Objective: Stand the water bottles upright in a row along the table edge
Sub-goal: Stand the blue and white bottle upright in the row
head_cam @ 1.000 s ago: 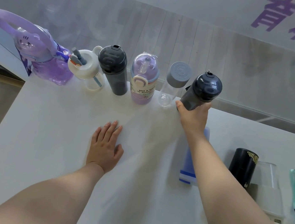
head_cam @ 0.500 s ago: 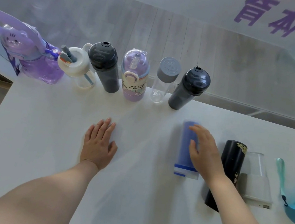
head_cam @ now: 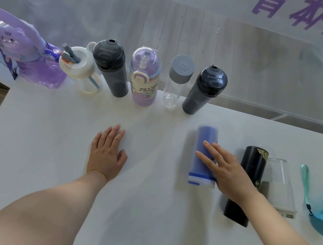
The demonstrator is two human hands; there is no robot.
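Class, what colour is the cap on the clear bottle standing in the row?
Grey cap on the clear bottle, seen best in the head view.

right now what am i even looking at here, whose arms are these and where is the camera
No machine here: these are a person's two bare arms, filmed by a wide-angle camera worn on their head, looking down at a white table. Six bottles already stand along the far edge, from the purple bunny bottle to a dark grey bottle. Nearer, on the right, more lie on their sides. The left hand rests flat on the table, holding nothing. The right hand lies open on the lying blue bottle, not yet gripping it; a black bottle lies beside it.
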